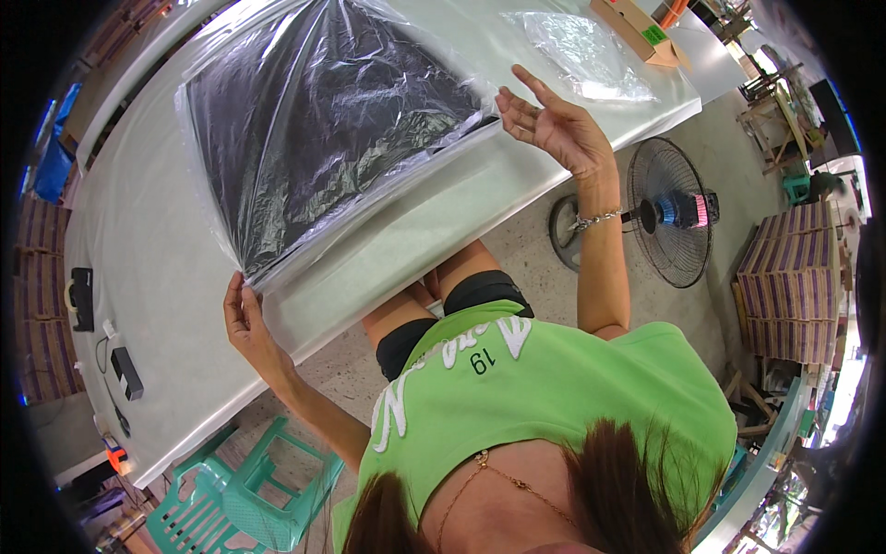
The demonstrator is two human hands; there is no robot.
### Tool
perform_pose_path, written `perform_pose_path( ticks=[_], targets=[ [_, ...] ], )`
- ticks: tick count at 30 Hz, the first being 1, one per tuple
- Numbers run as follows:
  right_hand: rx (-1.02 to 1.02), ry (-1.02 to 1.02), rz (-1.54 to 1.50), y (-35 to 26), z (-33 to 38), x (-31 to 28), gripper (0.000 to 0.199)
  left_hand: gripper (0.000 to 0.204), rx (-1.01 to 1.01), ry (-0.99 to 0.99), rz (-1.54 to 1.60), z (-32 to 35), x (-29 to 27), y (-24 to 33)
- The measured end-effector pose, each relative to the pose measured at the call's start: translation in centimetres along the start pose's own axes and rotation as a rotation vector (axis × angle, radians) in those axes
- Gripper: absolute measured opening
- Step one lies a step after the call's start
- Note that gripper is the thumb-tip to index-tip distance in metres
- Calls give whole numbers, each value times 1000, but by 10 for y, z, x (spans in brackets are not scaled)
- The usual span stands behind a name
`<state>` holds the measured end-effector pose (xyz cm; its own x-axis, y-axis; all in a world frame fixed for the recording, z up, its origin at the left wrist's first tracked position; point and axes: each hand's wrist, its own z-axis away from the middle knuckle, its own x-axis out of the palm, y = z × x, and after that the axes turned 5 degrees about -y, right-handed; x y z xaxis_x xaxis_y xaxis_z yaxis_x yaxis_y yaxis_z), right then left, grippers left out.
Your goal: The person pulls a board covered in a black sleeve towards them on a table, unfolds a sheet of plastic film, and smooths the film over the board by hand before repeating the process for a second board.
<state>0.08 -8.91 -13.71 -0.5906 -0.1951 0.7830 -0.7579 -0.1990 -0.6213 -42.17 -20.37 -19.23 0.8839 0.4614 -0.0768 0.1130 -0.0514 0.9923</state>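
Probably light, limp and slippery, the plastic-covered dark sheet (332,120) suits corner grips. The left hand (253,331) pinches its nearest corner; the right hand (567,131), loosely spread, holds nothing.

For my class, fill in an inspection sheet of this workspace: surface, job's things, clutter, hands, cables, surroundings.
Surface: smooth silvery-white tabletop, under the work.
Job's things: dark flat rectangular sheet beneath clear creased plastic film; whether fully enclosed, unclear.
Clutter: crumpled clear plastic piece, long brown cardboard box, black rectangular block.
Hands: left hand pinches the film's near-left corner; right hand open beside the near-right corner, contact unclear.
Cables: thin dark cable beside the block.
Surroundings: green plastic chair, black round floor fan, brown-and-purple striped stack.
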Motion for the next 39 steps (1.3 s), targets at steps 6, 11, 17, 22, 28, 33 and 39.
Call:
perform_pose_path(
  ticks=[6,11,17,22,28,33,39],
  targets=[
    [-58,47,424,0,-7,11,46,27,201,140,-286,1,16,23],
    [-105,227,688,0,5,-12,36,24,527,-123,-441,-13,100,80],
    [-34,238,861,16,22,-28,32,31,930,-1068,-383,-39,241,100],
    [-200,286,998,48,30,-69,20,35,1039,-1232,-787,-58,302,88],
    [-521,425,1247,79,40,-82,15,35,853,-1385,-792,-70,312,93],
    [-612,407,1392,85,45,-87,22,34,896,-1365,-715,-68,311,93],
    [-673,402,1400,92,46,-92,26,26,804,-1388,-793,-61,312,107]
  ],
)
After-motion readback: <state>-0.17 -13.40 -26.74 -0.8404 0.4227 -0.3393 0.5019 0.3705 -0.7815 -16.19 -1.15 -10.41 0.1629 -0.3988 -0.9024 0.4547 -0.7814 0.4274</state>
